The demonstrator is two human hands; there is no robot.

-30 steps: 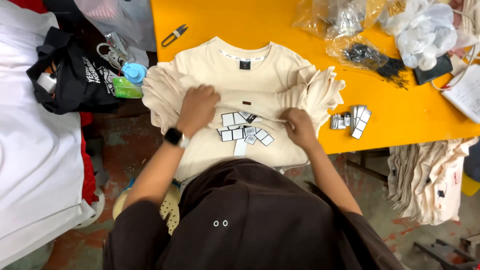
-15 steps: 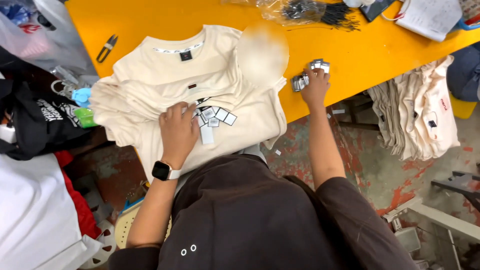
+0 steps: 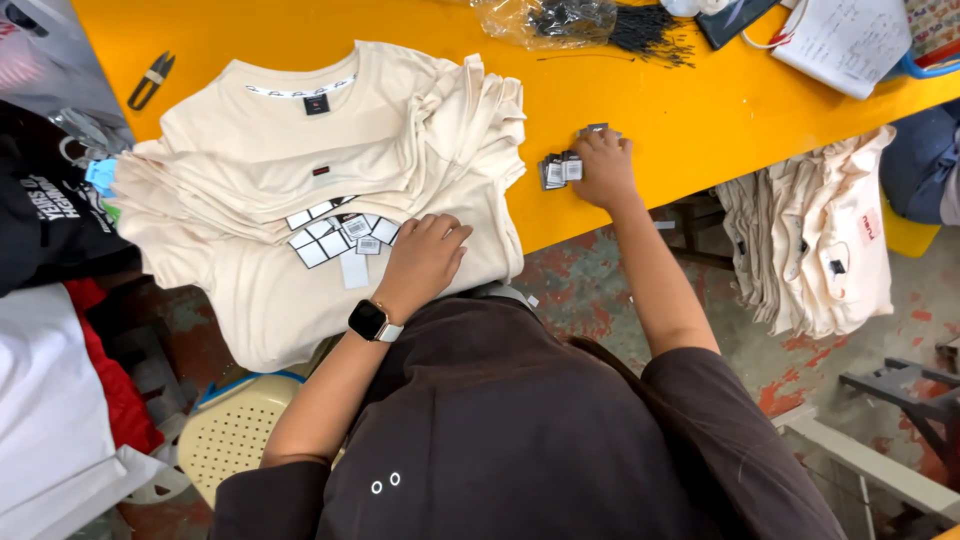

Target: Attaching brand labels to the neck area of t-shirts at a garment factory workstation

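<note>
The right hand is reached out to a small stack of tags lying on the yellow table, just right of the shirt pile. The fingers are curled down over the stack's right side and seem pressed on it; whether a tag is actually pinched cannot be told, since the fingertips are hidden. The stack sits to the left of the palm, touching it, near the table's front edge. A few tags are seen just above the knuckles as well.

The left hand is laid flat on the shirt pile, fingers slightly apart, nothing gripped. Just left of it a fan of loose tags is spread on the top shirt, its long axis running roughly left-right, with one white strip hanging below. The left hand is nearer to this fan; the right hand is nearer to the stack.

Edges: the shirt pile overhangs the front table edge toward the person's dark top. Bare table is seen between stack and shirts, and more to the right of the hand. Further back a bag of black ties and papers are well apart from both hands. Snips lie at the far left. More shirts hang below the table at right.
</note>
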